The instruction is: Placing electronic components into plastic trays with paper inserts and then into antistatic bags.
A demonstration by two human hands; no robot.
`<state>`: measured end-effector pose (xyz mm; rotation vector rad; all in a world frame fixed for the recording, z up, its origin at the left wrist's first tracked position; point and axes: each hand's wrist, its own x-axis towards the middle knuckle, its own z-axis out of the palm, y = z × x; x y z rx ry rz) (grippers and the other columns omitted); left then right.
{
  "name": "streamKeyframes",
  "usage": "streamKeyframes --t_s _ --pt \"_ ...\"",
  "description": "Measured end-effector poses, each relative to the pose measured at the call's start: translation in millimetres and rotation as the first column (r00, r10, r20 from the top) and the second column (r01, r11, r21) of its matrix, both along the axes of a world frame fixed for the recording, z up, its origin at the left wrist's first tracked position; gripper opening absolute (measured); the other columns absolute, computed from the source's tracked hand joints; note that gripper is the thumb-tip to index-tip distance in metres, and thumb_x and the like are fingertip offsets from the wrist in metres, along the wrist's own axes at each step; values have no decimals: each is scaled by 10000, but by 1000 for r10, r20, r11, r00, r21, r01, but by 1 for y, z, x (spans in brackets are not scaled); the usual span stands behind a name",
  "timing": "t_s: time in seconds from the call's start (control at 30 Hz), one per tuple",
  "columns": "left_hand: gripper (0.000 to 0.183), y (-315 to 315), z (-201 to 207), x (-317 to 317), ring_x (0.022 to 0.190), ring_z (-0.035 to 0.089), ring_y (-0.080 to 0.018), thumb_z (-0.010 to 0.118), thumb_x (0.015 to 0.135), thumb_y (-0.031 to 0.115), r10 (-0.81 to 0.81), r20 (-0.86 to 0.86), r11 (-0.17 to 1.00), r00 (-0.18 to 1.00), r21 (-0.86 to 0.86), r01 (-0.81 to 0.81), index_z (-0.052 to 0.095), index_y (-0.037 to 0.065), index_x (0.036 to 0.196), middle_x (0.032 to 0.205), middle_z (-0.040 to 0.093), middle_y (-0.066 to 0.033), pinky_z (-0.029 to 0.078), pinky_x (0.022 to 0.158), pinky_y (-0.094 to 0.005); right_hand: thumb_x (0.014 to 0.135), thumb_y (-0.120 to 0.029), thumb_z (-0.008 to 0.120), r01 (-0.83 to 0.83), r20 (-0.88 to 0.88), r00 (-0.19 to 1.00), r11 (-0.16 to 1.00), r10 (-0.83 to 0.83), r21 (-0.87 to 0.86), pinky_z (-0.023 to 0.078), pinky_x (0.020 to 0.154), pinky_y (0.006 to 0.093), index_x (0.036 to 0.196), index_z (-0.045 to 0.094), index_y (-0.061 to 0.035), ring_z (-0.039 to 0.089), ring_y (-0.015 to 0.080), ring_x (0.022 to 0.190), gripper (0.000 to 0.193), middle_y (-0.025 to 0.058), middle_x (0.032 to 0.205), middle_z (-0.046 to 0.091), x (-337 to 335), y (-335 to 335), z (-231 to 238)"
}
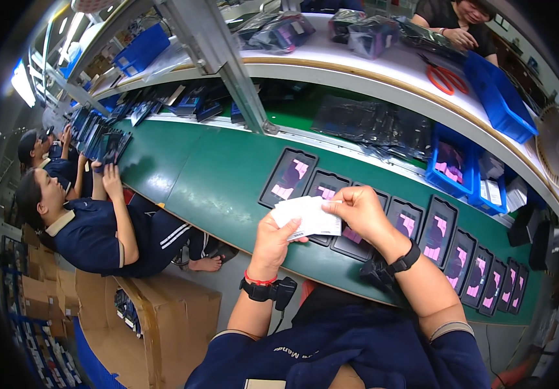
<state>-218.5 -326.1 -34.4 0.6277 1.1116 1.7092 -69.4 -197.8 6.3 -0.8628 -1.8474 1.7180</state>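
Note:
Over the green bench, my left hand (270,241) grips a small fanned stack of white cards (304,217), its thumb pressed on top. My right hand (359,209) pinches the stack's right edge between thumb and forefinger. Beneath and beside the hands, several black trays (264,201) form a row along the bench. In each tray lies a dark flat panel with pink pieces (290,178). Part of the row is hidden behind my hands and right forearm.
Blue bins (451,185) stand behind the row at the right. A shelf above bears bagged items (279,32), red-handled scissors (447,79) and another blue bin (497,97). Co-workers (91,227) sit at the left near dark stacked items. A large cardboard box (182,318) stands lower left.

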Motion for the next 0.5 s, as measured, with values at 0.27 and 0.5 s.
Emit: streamKeyframes --t_s 0.27,0.5 --pt "295 -14 -2 -35 745 654 -179 583 851 25 199 -27 980 980 -13 -200 511 -59 1124 952 638 -127 550 525 -260 772 -163 691 92 277 949 974 -149 208 500 585 299 838 669 29 629 183 601 205 132 695 658 -80 42 -23" --pt "286 -5 -9 -28 723 637 -152 619 836 27 151 -56 988 987 -21 -152 501 -41 1087 928 628 -113 536 519 -242 814 -40 638 -205 -75 977 976 200 -76 488 642 227 952 646 42 605 84 714 161 79 782 664 -54 11 -16"
